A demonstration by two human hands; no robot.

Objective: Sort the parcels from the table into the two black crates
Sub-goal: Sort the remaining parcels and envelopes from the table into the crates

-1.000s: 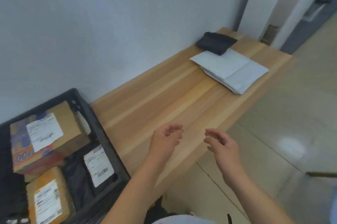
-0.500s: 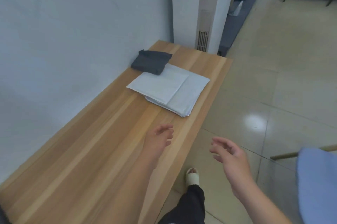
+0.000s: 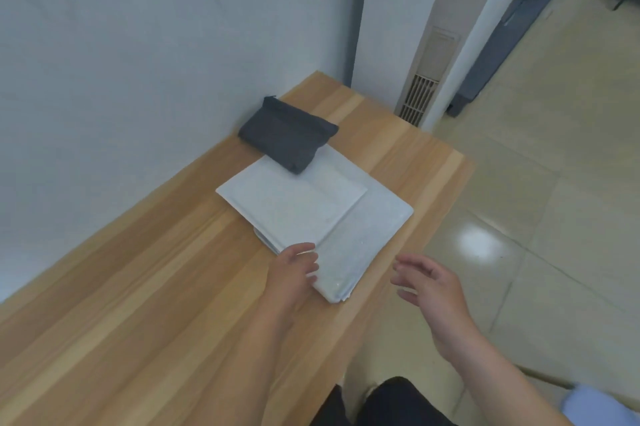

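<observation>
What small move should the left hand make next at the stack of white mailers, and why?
Probably slide the left hand fingers under the near corner of the stacked white plastic mailers and pinch: it already touches that corner, and the open right hand hovers empty beside them.

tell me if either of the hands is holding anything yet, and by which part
Nothing is held. The left hand rests its fingertips at the near corner of the stack of white flat plastic mailers, not gripping it. The right hand hovers open off the table edge.

Head cam, fwd-down over table (image 3: 145,304)
</observation>
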